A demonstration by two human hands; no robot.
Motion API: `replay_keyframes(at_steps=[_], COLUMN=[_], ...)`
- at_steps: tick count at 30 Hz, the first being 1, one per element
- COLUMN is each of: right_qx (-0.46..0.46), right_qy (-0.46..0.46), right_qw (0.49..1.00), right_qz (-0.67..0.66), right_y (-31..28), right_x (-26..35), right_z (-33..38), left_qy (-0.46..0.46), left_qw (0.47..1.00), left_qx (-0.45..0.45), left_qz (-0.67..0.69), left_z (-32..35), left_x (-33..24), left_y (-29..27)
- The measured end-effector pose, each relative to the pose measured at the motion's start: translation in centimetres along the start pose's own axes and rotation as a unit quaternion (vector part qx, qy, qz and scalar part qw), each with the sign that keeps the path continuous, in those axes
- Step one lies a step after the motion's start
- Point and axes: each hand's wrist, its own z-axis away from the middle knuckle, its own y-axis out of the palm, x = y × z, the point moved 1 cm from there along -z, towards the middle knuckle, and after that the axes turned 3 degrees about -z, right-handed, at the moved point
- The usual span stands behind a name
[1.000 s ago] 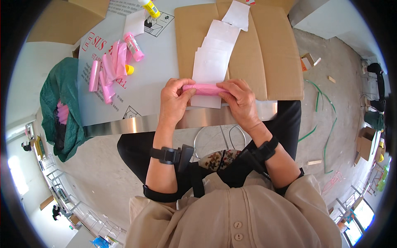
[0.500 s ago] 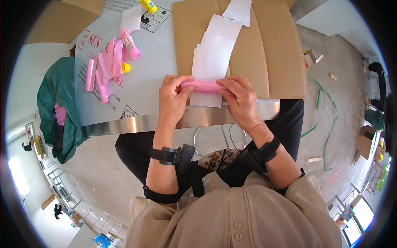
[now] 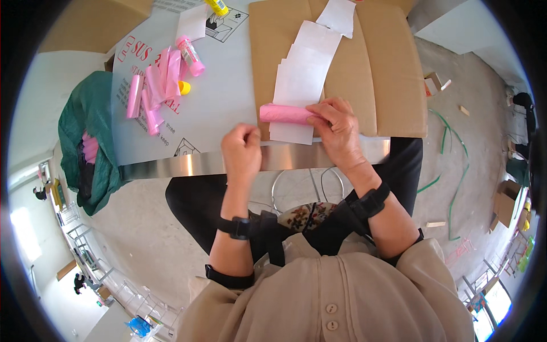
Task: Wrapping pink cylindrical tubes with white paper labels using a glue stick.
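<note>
A pink plastic bag roll (image 3: 282, 113) lies crosswise over a strip of overlapping white paper sheets (image 3: 307, 57). My right hand (image 3: 340, 128) pinches the roll's right end between thumb and fingers, and the left end is uncovered. Just left of and nearer than that end, my left hand (image 3: 242, 151) is closed with its fingers curled in, touching no roll; nothing shows in it. Beneath the paper strip lies a flattened brown cardboard sheet (image 3: 393, 85).
More pink rolls (image 3: 151, 94) lie on the left of the grey printed tabletop (image 3: 222, 97), beside a pink glue stick (image 3: 191, 57) and its yellow cap (image 3: 184, 87). A yellow tube (image 3: 217, 7) lies farther back. At the table's left side hangs a green sack (image 3: 85, 137).
My left hand has let go of the roll's left end and drawn back toward me, its fingers now curled. My right hand still holds the other end.
</note>
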Motion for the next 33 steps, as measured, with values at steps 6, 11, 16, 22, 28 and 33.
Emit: replay_keyframes(at_steps=[6,11,16,22,28,33], right_qx=[0.001,0.002,0.005,0.012,0.014,0.022], right_qy=[-0.001,-0.012,-0.003,-0.002,-0.005,0.005], right_qw=[1.000,1.000,1.000,1.000,1.000,1.000], right_qz=[-0.002,-0.003,-0.004,0.010,-0.001,-0.003], right_y=[0.0,-0.1,-0.1,-0.2,-0.2,-0.3], right_x=[0.3,0.0,0.2,-0.1,0.0,-0.2], right_z=[0.0,0.0,0.1,0.0,-0.1,-0.1], left_qy=[-0.041,-0.190,-0.038,0.228,0.345,0.439], left_qw=[0.999,0.958,0.996,0.943,0.897,0.838], left_qx=[0.009,0.053,0.017,-0.007,0.021,0.031], left_qz=[-0.005,0.210,0.081,-0.241,-0.277,-0.321], left_z=[2.6,2.7,2.8,2.0,0.5,0.5], left_x=[-0.7,-1.4,-1.4,-2.3,-2.5,-1.9], left_y=[0.9,1.3,1.1,0.1,-0.2,-0.3])
